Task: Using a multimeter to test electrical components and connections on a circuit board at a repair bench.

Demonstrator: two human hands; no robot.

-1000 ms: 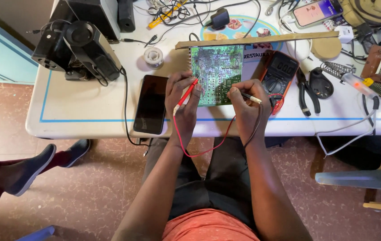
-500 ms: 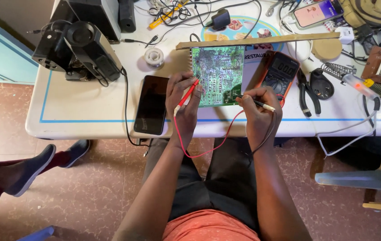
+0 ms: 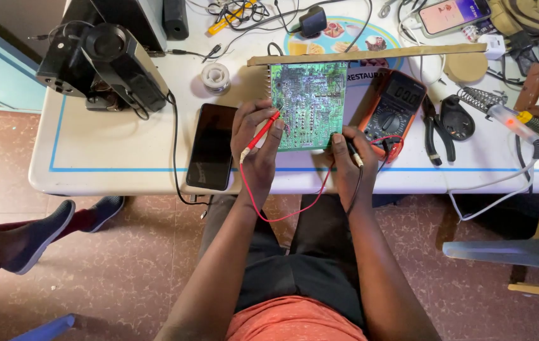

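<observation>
Green circuit board (image 3: 309, 104) lies flat on the white table (image 3: 111, 151), solder side up, near the front edge, directly ahead of the seated person. Left hand (image 3: 257, 142) closed around the red probe (image 3: 263, 129), tip angled onto the board's left-lower area; fingers also rest against the board's left edge. Right hand (image 3: 348, 158) closed around the black probe (image 3: 353, 151) at the board's lower-right corner; whether that tip contacts the board cannot be told, hand hides it. Red lead (image 3: 282, 211) and black lead loop down off the table edge over the lap, then back up to the orange-cased multimeter (image 3: 393, 107), which sits just beside the board's right edge. Black phone (image 3: 211, 146) lies just left of the left hand, overhanging the table front a little. Pliers (image 3: 437, 126) and soldering iron (image 3: 516, 120) further right, apart from the work. Risks, as judged: (1) solder joints densely packed, so a slipped red tip could bridge adjacent pads and give a false reading or a short if the board is powered. (2) Slack leads hanging over the lap could snag on a knee or forearm and jerk a probe off its pt. (3) Board not clamped, held only by finger pressure; may slide toward the meter. (4) Phone could be nudged off by the left elbow or wrist.
</observation>
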